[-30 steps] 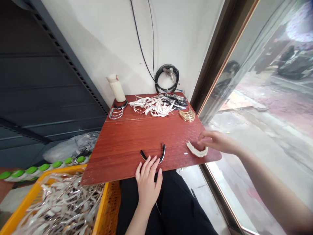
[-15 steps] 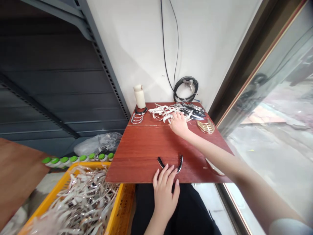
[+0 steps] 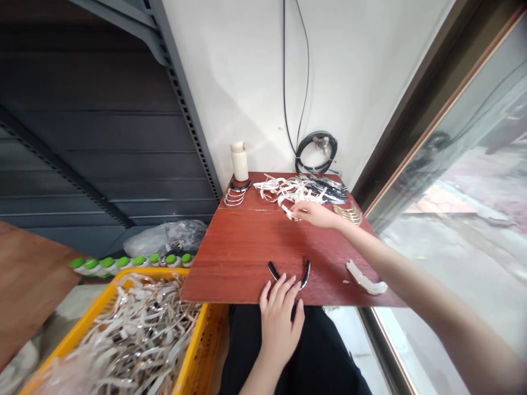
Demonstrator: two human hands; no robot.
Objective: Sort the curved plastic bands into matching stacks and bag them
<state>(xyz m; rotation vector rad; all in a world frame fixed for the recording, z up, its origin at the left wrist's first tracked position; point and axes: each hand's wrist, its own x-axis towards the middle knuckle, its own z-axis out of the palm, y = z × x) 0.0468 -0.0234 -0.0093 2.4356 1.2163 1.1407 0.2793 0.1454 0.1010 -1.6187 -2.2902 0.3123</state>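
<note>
My left hand point(image 3: 280, 323) lies flat at the front edge of the table, fingers stretched over a black, shiny curved piece point(image 3: 306, 272). The two ends of that arc show beyond my fingertips; its middle is hidden. Farther up the table, the fingers of my right hand point(image 3: 313, 213) pinch a white-covered curved strip point(image 3: 285, 209). Behind it spreads a loose heap of white strips point(image 3: 274, 185), with dark strips point(image 3: 331, 187) heaped alongside. Gold curved pieces point(image 3: 353, 214) lie just right of my right hand, partly behind its wrist.
A cream bottle point(image 3: 239, 162) stands at the back left of the red-brown table point(image 3: 230, 247), near silver arcs point(image 3: 234, 198). One white curved piece point(image 3: 365, 279) lies front right. A yellow crate point(image 3: 197, 345) full of strips and green-capped bottles point(image 3: 140, 261) are left. Coiled cable point(image 3: 300, 162) leans on the wall.
My right hand has drawn back slightly from the white heap, now with a white-covered strip in its fingers. The white piece at front right has come into fuller view. My left hand stays put.
</note>
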